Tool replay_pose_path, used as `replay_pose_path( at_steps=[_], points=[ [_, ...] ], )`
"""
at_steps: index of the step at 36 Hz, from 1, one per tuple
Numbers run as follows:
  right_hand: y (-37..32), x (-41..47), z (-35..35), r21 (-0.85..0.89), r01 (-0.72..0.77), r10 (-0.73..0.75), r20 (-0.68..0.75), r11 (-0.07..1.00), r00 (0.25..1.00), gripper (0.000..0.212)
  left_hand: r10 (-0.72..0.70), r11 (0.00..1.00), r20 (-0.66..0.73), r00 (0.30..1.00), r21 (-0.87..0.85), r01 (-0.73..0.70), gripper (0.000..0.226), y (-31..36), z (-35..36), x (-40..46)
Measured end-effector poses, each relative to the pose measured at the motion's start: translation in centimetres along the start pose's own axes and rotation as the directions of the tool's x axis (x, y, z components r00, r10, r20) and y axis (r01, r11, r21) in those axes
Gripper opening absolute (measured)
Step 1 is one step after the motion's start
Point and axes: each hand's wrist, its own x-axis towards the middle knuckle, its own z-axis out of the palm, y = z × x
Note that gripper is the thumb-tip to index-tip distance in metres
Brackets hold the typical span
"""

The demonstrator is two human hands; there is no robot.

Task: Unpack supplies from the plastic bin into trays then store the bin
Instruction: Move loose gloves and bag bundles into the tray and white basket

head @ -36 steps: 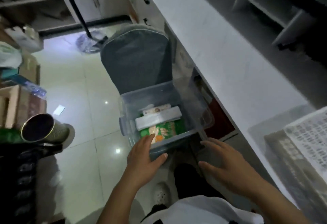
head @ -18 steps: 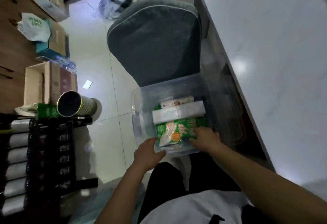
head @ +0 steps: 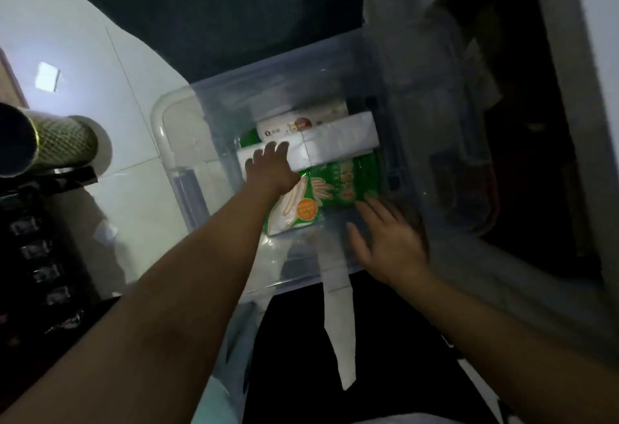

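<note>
reaching into the clear plastic bin (head: 174, 142), left hand (head: 268, 169) lies on the near-left end of the white packet (head: 335, 142), fingers spread over it; whether they curl around its edge, cannot tell. white packet sits across the green glove pack (head: 335, 186) at bin centre. right hand (head: 392, 239) hovers flat, fingers straight, at the pack's near-right corner. mesh cylinder (head: 63, 142) lies left of the bin.

place: home, likely | cues: glossy tiled floor (head: 83, 55); grey padded chair (head: 234, 5); white counter (head: 596, 88)
</note>
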Motion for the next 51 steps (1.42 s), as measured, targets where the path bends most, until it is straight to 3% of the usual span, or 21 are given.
replay_pose_path(
  at_steps=[3, 7, 13, 17, 22, 29, 34, 37, 40, 42, 45, 48, 51],
  points=[
    [0.2, 0.1, 0.1, -0.083, -0.004, 0.002, -0.027, 0.997, 1.000, 0.048, 0.069, 0.998, -0.033, 0.997, 0.009, -0.069, 0.073, 0.9, 0.4, 2.6],
    [-0.1, 0.0, 0.2, -0.049, -0.006, 0.002, -0.069, 0.999, 0.998, 0.045, 0.065, 0.994, -0.100, 0.993, 0.095, -0.055, 0.078, 1.2, 1.5, 4.0],
    [-0.2, 0.0, 0.1, -0.023, -0.028, 0.025, -0.103, 0.999, 0.994, 0.040, 0.139, 0.986, -0.248, 0.959, 0.120, -0.112, 0.063, 1.6, 2.6, 4.1],
    [-0.4, 0.0, 0.0, -0.028, -0.062, 0.059, -0.096, 0.998, 0.994, 0.039, 0.072, 0.995, -0.231, 0.970, 0.077, -0.055, 0.077, 1.2, 2.7, 4.2],
    [-0.4, -0.1, 0.0, -0.024, -0.062, 0.059, -0.102, 0.998, 0.993, 0.040, 0.095, 0.987, -0.255, 0.962, 0.147, -0.058, 0.083, 0.7, 3.4, 3.9],
    [-0.4, -0.1, 0.1, -0.021, -0.056, 0.053, -0.130, 0.998, 0.990, 0.037, 0.083, 0.996, -0.286, 0.955, 0.064, -0.067, 0.077, 0.2, 4.6, 2.8],
    [-0.9, 0.2, -0.6, -0.012, -0.121, 0.121, -0.015, 0.993, 0.993, 0.041, 0.001, 0.998, -0.218, 0.976, -0.057, -0.014, 0.070, 0.2, 4.7, 2.3],
    [-0.9, 0.9, -1.0, -0.002, -0.176, 0.175, 0.093, 0.984, 0.980, 0.045, -0.029, 1.000, -0.249, 0.968, -0.009, 0.028, 0.052, 0.1, 4.5, 2.2],
    [-0.7, 2.4, -1.3, 0.177, -0.225, 0.199, 0.151, 0.958, 0.968, 0.037, -0.025, 0.999, -0.205, 0.978, -0.051, 0.015, 0.034, -0.1, 4.1, 2.4],
    [-0.7, 3.9, -1.3, 0.368, -0.341, 0.292, 0.185, 0.865, 0.938, 0.030, 0.041, 0.991, -0.083, 0.996, -0.123, -0.051, 0.025, -0.3, 3.9, 2.7],
    [-1.2, 6.2, -0.8, 0.543, -0.590, 0.475, 0.354, 0.597, 0.806, 0.030, 0.158, 0.980, 0.011, 0.987, -0.122, -0.155, 0.021, -0.5, 3.4, 2.3],
    [-1.7, 8.1, -0.6, 0.607, -0.738, 0.534, 0.536, 0.294, 0.654, 0.045, 0.232, 0.955, 0.017, 0.973, -0.192, -0.225, 0.019, -0.6, 2.4, 1.2],
    [-2.3, 8.7, -0.9, 0.628, -0.774, 0.528, 0.632, 0.079, 0.567, 0.061, 0.230, 0.873, 0.033, 0.973, -0.448, -0.192, 0.019, -0.8, 0.8, -0.7]
  ],
)
